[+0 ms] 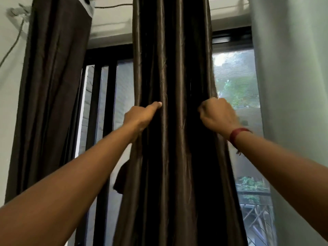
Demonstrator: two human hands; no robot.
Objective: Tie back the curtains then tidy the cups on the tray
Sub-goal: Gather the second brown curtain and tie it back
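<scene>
A dark brown satin curtain [173, 86] hangs gathered into a narrow column in the middle of the window. My left hand [142, 118] grips its left edge at about mid-height, thumb laid on the front folds. My right hand [219, 116], with a red band at the wrist, grips the curtain's right edge at the same height, fingers curled into the cloth. A loose dark flap of fabric [121, 178] hangs off the curtain's left side below my left arm. No tray or cups are in view.
A second dark brown curtain [53, 86] hangs bunched at the left by the wall. A pale curtain [291, 103] hangs at the right. Behind are the black-framed window [106, 96] with a mesh screen [234, 80], and a cable [14, 45] on the left wall.
</scene>
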